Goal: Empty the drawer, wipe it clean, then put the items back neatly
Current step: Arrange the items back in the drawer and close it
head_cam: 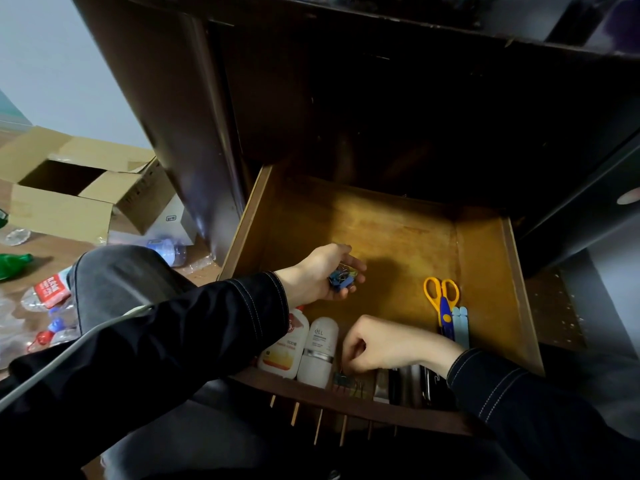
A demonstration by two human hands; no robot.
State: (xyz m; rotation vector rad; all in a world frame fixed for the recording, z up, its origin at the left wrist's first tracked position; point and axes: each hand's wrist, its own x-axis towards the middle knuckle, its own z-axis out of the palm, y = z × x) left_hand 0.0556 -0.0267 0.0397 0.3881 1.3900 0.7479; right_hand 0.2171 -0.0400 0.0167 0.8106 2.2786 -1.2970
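Left hand (322, 275), palm up over the open wooden drawer (381, 223), cups blue and yellow clips (341, 277) in its curled fingers. Right hand (384, 346), fingers curled downward at the drawer's front edge, is over loose clips (348, 381); whether it grips any cannot be told. Bottles (320, 355) lie at front left, scissors (440, 299) and pale sticks (460, 323) at right. A dark cabinet (173, 116) encloses the drawer. The wooden floor (52, 249) at left carries a cardboard box (62, 209) and plastic bottles (41, 296).
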